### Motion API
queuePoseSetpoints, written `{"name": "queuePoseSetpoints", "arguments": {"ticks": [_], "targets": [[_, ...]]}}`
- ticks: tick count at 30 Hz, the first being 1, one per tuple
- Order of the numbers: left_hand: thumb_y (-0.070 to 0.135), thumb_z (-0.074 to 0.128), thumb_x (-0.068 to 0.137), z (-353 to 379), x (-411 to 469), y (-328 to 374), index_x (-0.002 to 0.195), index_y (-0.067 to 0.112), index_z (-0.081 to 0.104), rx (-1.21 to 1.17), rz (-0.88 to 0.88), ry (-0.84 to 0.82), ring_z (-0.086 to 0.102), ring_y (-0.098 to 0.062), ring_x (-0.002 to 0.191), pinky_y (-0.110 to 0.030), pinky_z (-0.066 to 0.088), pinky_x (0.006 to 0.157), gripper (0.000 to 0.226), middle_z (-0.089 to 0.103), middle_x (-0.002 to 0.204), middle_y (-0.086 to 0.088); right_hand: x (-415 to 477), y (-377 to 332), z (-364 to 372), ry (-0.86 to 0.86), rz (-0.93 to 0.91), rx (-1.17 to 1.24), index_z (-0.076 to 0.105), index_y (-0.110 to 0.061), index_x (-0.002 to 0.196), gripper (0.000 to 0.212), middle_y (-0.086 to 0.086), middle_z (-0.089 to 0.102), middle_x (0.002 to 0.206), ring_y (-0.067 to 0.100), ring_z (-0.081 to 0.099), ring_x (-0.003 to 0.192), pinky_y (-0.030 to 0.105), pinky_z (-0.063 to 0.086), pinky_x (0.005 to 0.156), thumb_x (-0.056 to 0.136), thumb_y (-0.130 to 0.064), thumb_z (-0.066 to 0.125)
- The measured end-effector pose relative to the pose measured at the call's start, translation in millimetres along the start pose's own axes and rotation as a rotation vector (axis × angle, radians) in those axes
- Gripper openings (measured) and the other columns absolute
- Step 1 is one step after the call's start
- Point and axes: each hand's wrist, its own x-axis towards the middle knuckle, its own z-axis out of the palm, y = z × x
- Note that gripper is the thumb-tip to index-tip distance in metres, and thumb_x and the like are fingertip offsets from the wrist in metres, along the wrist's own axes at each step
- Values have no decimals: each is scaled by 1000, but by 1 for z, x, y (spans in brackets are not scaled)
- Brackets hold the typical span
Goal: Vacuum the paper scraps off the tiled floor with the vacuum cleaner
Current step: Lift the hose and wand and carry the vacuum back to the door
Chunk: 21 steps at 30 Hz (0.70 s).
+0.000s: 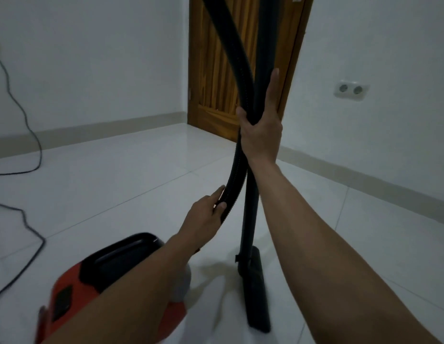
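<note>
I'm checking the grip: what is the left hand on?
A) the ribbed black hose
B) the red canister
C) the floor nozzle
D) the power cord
A: the left hand pinches the ribbed black hose between thumb and fingers, below the right hand, which grips hose and wand together.

You faced wooden door (211, 83) ahead, set in white wall (92, 58). Double socket (351, 89) sat on wall right of door. Beige skirting (104, 126) lined wall foot.
</note>
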Motion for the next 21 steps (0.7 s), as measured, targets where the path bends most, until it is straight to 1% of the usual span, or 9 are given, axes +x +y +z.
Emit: {"name": "queuePoseSetpoints", "arguments": {"ticks": [2, 5, 6, 9, 11, 13, 16, 18, 21], "targets": [[36, 45, 103, -10, -16, -18, 152, 32, 35, 162, -43, -53, 57, -20, 112, -31, 44, 92, 51, 61, 126, -3, -2, -4, -2, 1, 6, 5, 10, -25, 159, 83, -29, 38, 122, -4, 52, 104, 18, 48, 89, 96, -22, 64], [39, 44, 102, -27, -47, -34, 151, 31, 38, 462, -56, -148, 57, -23, 111, -34, 47, 88, 50, 59, 125, -2, -3, -6, -7, 4, -3, 11, 10, -25, 159, 82, -17, 39, 149, -3, 47, 118, 4, 38, 95, 96, -22, 61], [37, 44, 102, -32, -56, -35, 148, 30, 42, 567, -20, -168, 58, -23, 107, -35, 48, 84, 47, 59, 121, -2, -2, -6, -7, 6, -4, 10, 9, -26, 159, 82, -11, 38, 154, -1, 49, 123, 6, 39, 99, 96, -24, 60], [36, 45, 99, -48, -82, -36, 131, 28, 56, 854, 105, -128, 62, -24, 96, -34, 44, 78, 35, 63, 110, 1, -4, -9, -3, -16, -11, 21, 6, -28, 158, 83, -5, 38, 157, 17, 57, 125, 32, 51, 102, 94, -29, 59], [39, 46, 97, -58, -97, -42, 123, 26, 62, 973, 94, -84, 62, -24, 98, -37, 41, 85, 33, 65, 111, 1, -8, -11, 1, -27, -9, 35, 8, -24, 159, 83, -7, 35, 158, 11, 50, 132, 19, 47, 103, 95, -26, 60], [45, 49, 93, -70, -113, -52, 119, 26, 66, 1010, 60, -1, 60, -24, 102, -41, 38, 91, 35, 66, 113, 1, -11, -14, 4, -35, 2, 42, 9, -20, 159, 82, -12, 35, 155, -3, 41, 129, -2, 32, 97, 96, -22, 60], [64, 53, 83, -91, -135, -68, 126, 27, 64, 935, 25, 154, 63, -28, 98, -46, 45, 87, 58, 67, 113, -2, -14, -17, 9, -45, -2, 34, 8, -22, 160, 82, -8, 34, 158, -1, 45, 128, 4, 33, 100, 96, -25, 60], [77, 46, 80, -101, -144, -78, 134, 30, 58, 906, -3, 165, 63, -28, 97, -46, 47, 83, 72, 66, 114, -1, -14, -19, 9, -55, 8, 31, 6, -26, 159, 83, -7, 34, 159, 1, 46, 128, 10, 36, 100, 97, -27, 60], [84, 36, 78, -105, -144, -83, 134, 32, 57, 921, -32, 161, 62, -28, 95, -45, 48, 78, 79, 65, 111, -2, -16, -22, 7, -56, 30, 25, 5, -26, 159, 84, -16, 31, 155, -10, 37, 123, -4, 30, 92, 97, -23, 61]]}}
